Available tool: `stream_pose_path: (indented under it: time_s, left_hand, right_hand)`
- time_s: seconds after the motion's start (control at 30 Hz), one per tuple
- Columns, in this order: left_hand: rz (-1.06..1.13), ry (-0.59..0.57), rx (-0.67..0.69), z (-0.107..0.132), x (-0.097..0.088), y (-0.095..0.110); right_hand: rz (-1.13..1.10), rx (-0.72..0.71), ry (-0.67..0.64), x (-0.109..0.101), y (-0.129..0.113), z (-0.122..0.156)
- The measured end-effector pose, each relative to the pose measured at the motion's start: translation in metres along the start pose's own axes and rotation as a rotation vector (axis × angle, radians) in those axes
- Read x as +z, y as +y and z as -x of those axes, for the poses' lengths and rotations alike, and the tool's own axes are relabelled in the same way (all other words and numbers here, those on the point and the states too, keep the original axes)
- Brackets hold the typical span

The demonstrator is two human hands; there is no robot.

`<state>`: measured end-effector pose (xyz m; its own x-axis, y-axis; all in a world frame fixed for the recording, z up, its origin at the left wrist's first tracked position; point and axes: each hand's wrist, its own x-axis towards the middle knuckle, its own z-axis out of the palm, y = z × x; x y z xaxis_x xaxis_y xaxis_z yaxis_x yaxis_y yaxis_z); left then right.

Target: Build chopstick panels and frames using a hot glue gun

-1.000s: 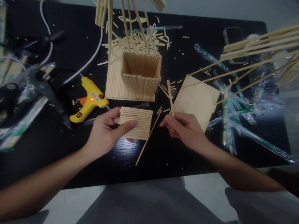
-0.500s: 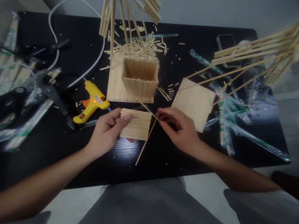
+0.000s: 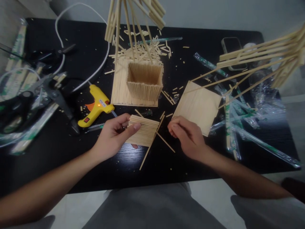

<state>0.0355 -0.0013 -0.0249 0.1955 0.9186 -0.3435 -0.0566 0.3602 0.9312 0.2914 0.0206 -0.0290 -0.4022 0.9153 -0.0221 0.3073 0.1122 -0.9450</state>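
My left hand grips a small panel of thin wooden sticks laid side by side, thumb on top and fingers beneath. Under the panel's right edge, a loose stick crosses another stick on the black table. My right hand is to the right of the panel, apart from it, fingers curled in and nothing showing between them. Just behind that hand lies a flat square stick panel. Beyond the small panel stands an open stick box on a stick base.
A yellow glue gun lies left of the box, its light on. Pliers and wrapped sticks are farther left. Cut stick pieces are heaped behind the box. Tall stick structures rise at the right and back. Plastic wrappers and a phone are at right.
My right hand has let go of a thin stick, which now lies slanting under the panel, and has drawn back to the right. My left hand keeps the panel, shifted slightly right.
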Motion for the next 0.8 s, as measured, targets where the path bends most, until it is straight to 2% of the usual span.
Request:
stream_pose_path:
  time_s: [0.23, 0.37, 0.47, 0.6, 0.67, 0.8]
  left_hand:
    - [0.01, -0.004, 0.007, -0.001, 0.0, -0.001]
    - [0.0, -0.016, 0.04, 0.001, 0.0, 0.001]
    - [-0.074, -0.052, 0.089, 0.005, 0.001, 0.001]
    - [-0.166, -0.181, 0.11, 0.009, 0.002, -0.001]
    - [-0.167, -0.196, 0.12, 0.01, 0.003, -0.001]
    - [-0.179, -0.12, 0.128, 0.007, 0.004, -0.002]
  right_hand:
    - [-0.034, 0.009, 0.003, 0.002, -0.001, -0.004]
    - [-0.213, 0.045, 0.038, 0.008, 0.0, -0.004]
    - [-0.336, 0.092, -0.054, 0.01, 0.002, -0.001]
    - [-0.282, 0.113, -0.169, 0.011, 0.001, 0.002]
    - [-0.256, 0.138, -0.152, 0.01, 0.0, 0.001]
    - [-0.311, 0.211, -0.06, 0.009, -0.004, -0.003]
